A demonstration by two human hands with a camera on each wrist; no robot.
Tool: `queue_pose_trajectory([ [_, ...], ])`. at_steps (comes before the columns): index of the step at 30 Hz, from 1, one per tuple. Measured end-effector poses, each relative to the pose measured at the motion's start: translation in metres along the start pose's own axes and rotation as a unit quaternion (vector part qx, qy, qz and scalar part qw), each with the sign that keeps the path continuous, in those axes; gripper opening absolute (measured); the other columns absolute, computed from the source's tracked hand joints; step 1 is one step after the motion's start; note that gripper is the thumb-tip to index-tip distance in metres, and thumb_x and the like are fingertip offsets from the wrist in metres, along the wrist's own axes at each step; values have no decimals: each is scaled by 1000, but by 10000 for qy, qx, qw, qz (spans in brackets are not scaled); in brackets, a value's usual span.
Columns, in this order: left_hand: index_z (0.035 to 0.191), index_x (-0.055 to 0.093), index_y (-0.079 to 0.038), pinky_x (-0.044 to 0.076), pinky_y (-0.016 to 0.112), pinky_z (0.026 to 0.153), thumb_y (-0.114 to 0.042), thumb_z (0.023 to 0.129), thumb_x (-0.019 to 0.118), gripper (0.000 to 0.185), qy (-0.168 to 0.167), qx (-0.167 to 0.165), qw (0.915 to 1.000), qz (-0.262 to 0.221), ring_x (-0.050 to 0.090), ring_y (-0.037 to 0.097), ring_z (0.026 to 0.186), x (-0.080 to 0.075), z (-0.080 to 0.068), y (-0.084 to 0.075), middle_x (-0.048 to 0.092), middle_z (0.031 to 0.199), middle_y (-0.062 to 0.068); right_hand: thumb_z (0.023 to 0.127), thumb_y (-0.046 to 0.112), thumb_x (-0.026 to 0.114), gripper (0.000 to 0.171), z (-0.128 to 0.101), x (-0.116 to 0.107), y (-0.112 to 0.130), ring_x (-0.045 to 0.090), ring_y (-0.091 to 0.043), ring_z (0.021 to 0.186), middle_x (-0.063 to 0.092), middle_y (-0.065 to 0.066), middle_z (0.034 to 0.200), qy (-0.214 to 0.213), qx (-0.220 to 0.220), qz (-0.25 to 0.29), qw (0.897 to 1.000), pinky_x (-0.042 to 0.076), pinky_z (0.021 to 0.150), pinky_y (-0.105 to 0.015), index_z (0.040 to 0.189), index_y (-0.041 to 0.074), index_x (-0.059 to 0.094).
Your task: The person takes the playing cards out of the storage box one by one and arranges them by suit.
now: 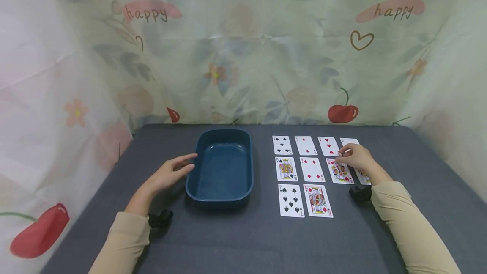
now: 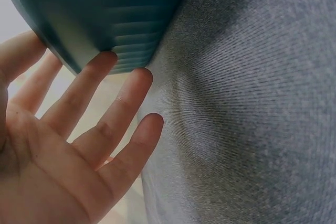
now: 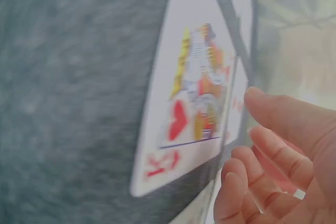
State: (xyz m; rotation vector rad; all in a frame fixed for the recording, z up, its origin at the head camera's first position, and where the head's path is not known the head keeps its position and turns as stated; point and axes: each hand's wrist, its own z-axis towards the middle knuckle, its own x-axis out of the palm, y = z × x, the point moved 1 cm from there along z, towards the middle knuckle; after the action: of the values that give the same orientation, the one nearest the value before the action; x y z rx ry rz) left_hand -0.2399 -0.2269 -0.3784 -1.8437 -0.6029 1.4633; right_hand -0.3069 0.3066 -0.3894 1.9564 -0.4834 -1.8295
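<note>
Left hand: my left hand (image 1: pixel 170 174) is resting on the table (image 1: pixel 228 240), fingers straight and loosely spread, fingertips (image 2: pixel 107 59) touching the left wall of the tub (image 1: pixel 222 168).
Tub: the dark blue tub is sitting upright, left of the cards, holding nothing that I can see.
Right hand: my right hand (image 1: pixel 355 157) is hovering over the right end of the card grid, fingers (image 3: pixel 273 114) curling loosely; from the wrist view they are pinching nothing.
King of hearts: the king of hearts (image 1: pixel 340 171) is lying face up in the middle row, partly under my right hand, just beside the fingertips.
Cards: the other cards are lying face up in rows, among them the seven of spades (image 1: pixel 291 200) in the near row.
Backdrop: a cherry-print curtain (image 1: pixel 243 45) is hanging behind the table.
</note>
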Motion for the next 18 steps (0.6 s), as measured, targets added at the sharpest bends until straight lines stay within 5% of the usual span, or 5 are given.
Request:
queue_pose_trajectory([
  [11, 139, 44, -8, 44, 53, 97, -32, 96, 50, 49, 7, 570, 9965, 608, 48, 41, 125, -8, -1, -9, 47, 138, 23, 91, 27, 58, 44, -9, -20, 23, 60, -28, 87, 55, -27, 108, 33, -292, 563, 9980, 53, 69, -30, 118, -7, 53],
  [18, 139, 43, -8, 46, 51, 95, -32, 97, 48, 49, -166, 543, 9934, 994, 49, 41, 124, -16, 1, -28, 46, 140, 21, 94, 32, 53, 42, -18, -32, 47, 59, -37, 100, 58, -25, 112, -200, -667, 370, 9969, 52, 80, -42, 119, -2, 55],
])
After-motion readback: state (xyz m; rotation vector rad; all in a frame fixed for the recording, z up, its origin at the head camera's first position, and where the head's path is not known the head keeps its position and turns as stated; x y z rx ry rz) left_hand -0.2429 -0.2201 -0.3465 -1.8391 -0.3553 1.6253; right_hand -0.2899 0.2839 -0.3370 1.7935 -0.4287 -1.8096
